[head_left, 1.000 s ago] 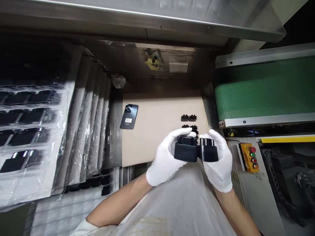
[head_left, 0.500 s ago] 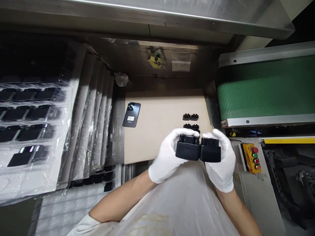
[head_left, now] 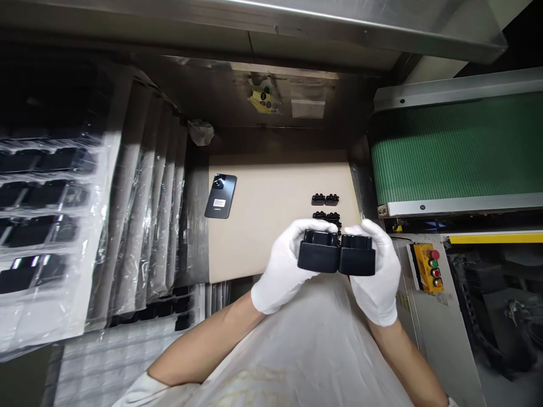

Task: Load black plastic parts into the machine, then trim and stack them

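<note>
My left hand (head_left: 282, 268), in a white glove, is closed around a black plastic housing (head_left: 318, 256) with raised stubs along its top. A like black housing (head_left: 357, 261) sits in my gloved right hand (head_left: 382, 277). The two pieces are side by side, nearly touching, held above the near edge of the tan board (head_left: 254, 226). Beyond them on the board lie small black parts (head_left: 325, 199) in pairs; the nearer ones are partly hidden by my hands.
A dark phone (head_left: 220, 195) lies at the board's left. Stacked plastic-wrapped trays (head_left: 139, 215) of black parts stand on the left. At right are a green conveyor belt (head_left: 458, 152) and a yellow button box (head_left: 428, 268). A metal ledge (head_left: 254, 17) crosses overhead.
The whole view has shifted slightly, so everything appears a little further left and up. Both hands keep hold of the two housings, side by side as before.
</note>
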`<action>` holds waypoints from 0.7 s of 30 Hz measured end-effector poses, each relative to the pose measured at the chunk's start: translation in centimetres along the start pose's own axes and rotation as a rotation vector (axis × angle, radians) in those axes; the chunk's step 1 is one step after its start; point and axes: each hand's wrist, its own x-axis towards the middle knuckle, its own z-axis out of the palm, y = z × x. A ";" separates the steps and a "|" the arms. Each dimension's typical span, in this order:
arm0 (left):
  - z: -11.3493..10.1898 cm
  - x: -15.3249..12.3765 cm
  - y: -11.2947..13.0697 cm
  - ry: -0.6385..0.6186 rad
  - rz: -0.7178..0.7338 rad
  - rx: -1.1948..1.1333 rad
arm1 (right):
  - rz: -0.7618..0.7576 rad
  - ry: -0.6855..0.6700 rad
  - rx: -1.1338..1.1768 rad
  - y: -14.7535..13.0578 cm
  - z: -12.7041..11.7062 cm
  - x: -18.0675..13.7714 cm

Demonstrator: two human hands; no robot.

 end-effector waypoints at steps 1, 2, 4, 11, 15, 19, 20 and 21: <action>0.0 0.0 0.0 0.004 0.004 0.008 | -0.003 0.002 0.001 0.0 0.1 0.0; -0.1 0.1 0.0 0.007 0.009 0.011 | -0.006 0.004 0.001 -0.1 0.1 0.0; -0.1 0.1 0.0 0.003 0.019 0.005 | -0.016 0.008 -0.006 -0.3 0.3 0.1; 0.0 -0.1 -0.1 -0.008 0.010 0.002 | -0.081 0.030 -0.060 -1.0 0.3 0.1; 0.2 -0.2 -0.1 -0.007 -0.008 0.008 | -0.088 0.033 -0.058 -1.0 0.1 0.0; 0.2 -0.3 -0.1 -0.008 0.004 0.030 | -0.092 0.034 -0.056 -1.0 -0.1 -0.1; 0.1 -0.3 -0.2 -0.010 0.006 0.033 | -0.096 0.033 -0.056 -1.0 -0.1 -0.1; 0.1 -0.4 -0.2 -0.012 0.007 0.035 | -0.100 0.032 -0.059 -0.9 -0.1 -0.1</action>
